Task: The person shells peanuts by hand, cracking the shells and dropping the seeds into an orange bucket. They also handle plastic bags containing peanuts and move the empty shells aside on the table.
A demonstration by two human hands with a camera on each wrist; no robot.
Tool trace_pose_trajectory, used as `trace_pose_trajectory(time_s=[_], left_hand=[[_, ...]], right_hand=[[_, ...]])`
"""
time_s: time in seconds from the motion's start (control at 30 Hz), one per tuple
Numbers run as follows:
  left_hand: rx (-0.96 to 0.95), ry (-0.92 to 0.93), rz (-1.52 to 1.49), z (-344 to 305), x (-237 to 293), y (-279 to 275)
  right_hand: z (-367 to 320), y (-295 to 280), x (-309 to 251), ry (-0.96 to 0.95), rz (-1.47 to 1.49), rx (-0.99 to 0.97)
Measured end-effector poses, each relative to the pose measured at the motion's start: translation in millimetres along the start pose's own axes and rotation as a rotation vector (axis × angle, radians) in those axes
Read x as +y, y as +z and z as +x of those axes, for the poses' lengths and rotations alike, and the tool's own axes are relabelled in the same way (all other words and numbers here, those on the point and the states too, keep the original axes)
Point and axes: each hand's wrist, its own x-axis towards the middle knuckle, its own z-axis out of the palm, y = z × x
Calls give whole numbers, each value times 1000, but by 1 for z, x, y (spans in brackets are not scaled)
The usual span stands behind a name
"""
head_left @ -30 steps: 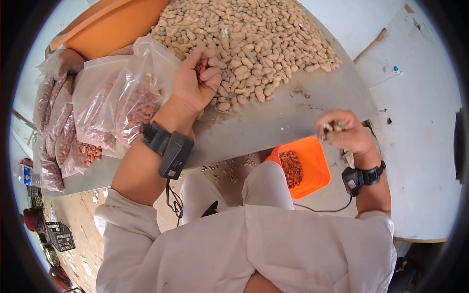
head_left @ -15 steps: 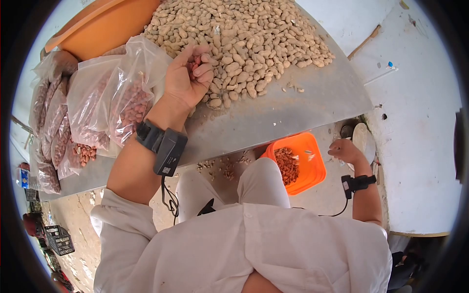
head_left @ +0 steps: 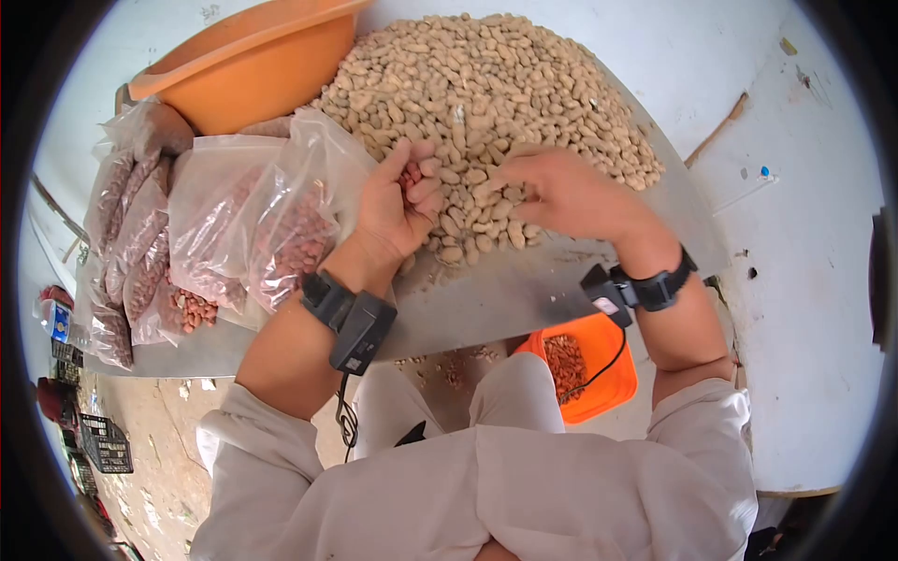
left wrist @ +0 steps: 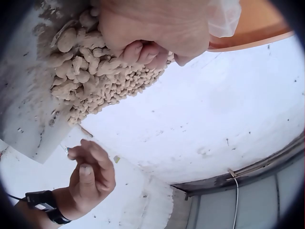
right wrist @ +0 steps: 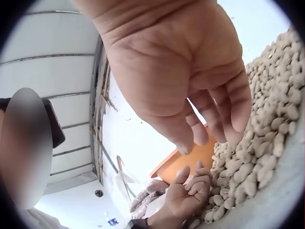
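A large heap of unshelled peanuts [head_left: 486, 84] covers the metal table. My left hand [head_left: 388, 210] rests palm up at the heap's near left edge, its fingers curled round several red peanut kernels [head_left: 410, 176]. To its right, my right hand [head_left: 575, 196] reaches in over the near part of the heap, fingertips among the unshelled peanuts. In the right wrist view the right hand [right wrist: 176, 71] has loosely bent, spread fingers with nothing between them. The left wrist view shows the left hand [left wrist: 152, 28] from behind, so its kernels are hidden there.
Clear plastic bags of red kernels [head_left: 295, 234] lie left of my left forearm. Behind them stands an orange basin [head_left: 253, 79]. Below the table's front edge is an orange bin [head_left: 608, 383] with reddish-brown bits inside. Black crates [head_left: 105, 444] stand on the floor at left.
My right hand, holding shell pieces at the table's right, emptied as pale bits appeared over the bin, then swung left onto the heap. The left hand keeps its kernels. The head view shifted slightly.
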Motion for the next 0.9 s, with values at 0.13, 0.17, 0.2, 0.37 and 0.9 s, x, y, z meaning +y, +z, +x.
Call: trace_pose_trajectory(time_s=[0.13, 0.17, 0.2, 0.37, 0.9], left_hand=[[12, 9, 2, 0, -1, 1], [13, 9, -2, 0, -1, 1], [0, 8, -8, 1, -1, 0], [6, 30, 0, 0, -3, 1], [60, 445, 944, -8, -18, 21]], right_hand=[[32, 31, 22, 3, -202, 6], [37, 35, 26, 35, -232, -14], [41, 38, 28, 68, -261, -35], [50, 28, 35, -15, -52, 82], [51, 52, 24, 200, 1342, 357]])
